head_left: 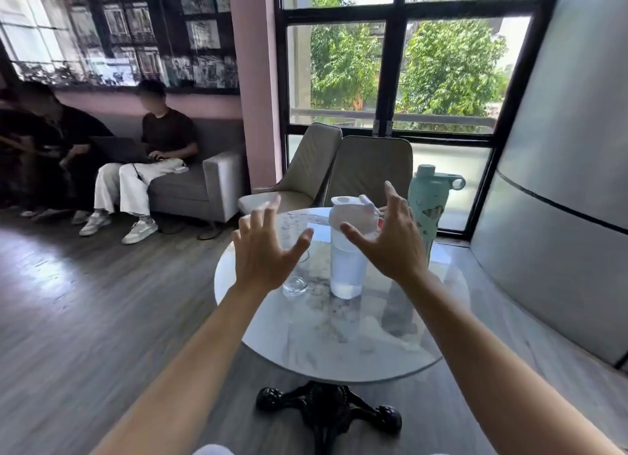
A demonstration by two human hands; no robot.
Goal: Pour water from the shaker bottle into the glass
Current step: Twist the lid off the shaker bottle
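Observation:
A translucent white shaker bottle (pixel 346 267) stands upright near the middle of the round table, its flip lid raised and water inside. Just left of it sits a clear glass (pixel 296 283), partly hidden behind my left hand. My left hand (pixel 265 251) hovers with spread fingers in front of the glass and holds nothing. My right hand (pixel 394 240) is raised beside the bottle's right side, fingers apart, its thumb crossing in front of the bottle's upper part. I cannot tell whether the thumb touches the bottle.
The round marble-look table (pixel 339 346) rests on a black ornate pedestal (pixel 326 410). A mint-green bottle (pixel 428 203) stands at the far right of the table. Two beige chairs (pixel 370 169) are behind it. People sit on a grey sofa (pixel 204 186) at the left.

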